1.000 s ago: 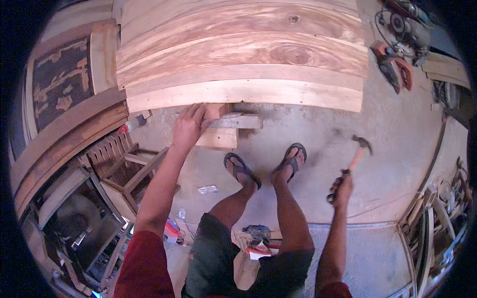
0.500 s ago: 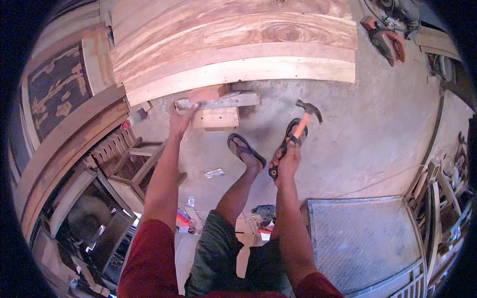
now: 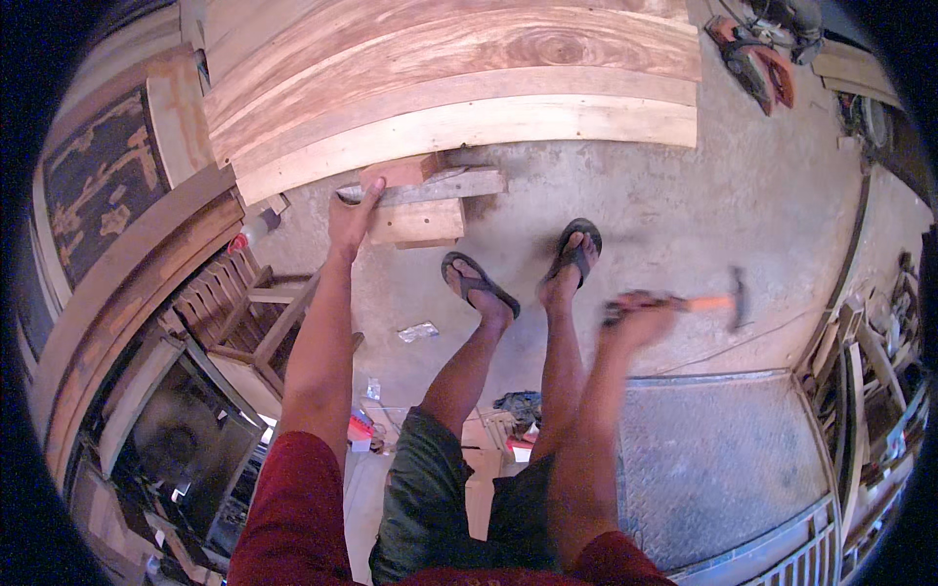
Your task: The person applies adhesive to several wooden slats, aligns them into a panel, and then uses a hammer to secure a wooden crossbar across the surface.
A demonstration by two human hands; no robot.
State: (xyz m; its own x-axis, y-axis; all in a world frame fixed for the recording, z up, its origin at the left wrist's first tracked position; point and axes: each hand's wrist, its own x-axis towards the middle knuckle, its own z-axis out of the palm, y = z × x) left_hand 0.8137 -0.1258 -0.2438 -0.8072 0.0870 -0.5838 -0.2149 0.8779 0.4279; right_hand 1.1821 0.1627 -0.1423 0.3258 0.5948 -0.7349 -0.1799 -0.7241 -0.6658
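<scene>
My left hand [image 3: 352, 223] is closed round the left end of a grey, weathered wood strip [image 3: 459, 184], its thumb on top. A reddish wood block [image 3: 403, 170] lies against the strip on the side of the planked panel [image 3: 469, 125]. On the nearer side is a pale wood block [image 3: 420, 223] with dark holes in its face. Out to the right, my right hand [image 3: 640, 320] grips a claw hammer [image 3: 711, 304] by its black and orange handle. The hammer's head points right and is smeared by motion.
Below my arms are my feet in dark flip-flops [image 3: 479, 283] on the concrete floor [image 3: 684, 234]. At the lower right stands a metal-topped platform [image 3: 718, 459]. A slatted wooden chair [image 3: 244, 313] is at the left, and an orange power tool [image 3: 757, 63] lies at the upper right.
My right hand has swung the hammer to the right, away from my foot, and its head now points right. My left hand keeps hold of the grey strip, its thumb slightly shifted.
</scene>
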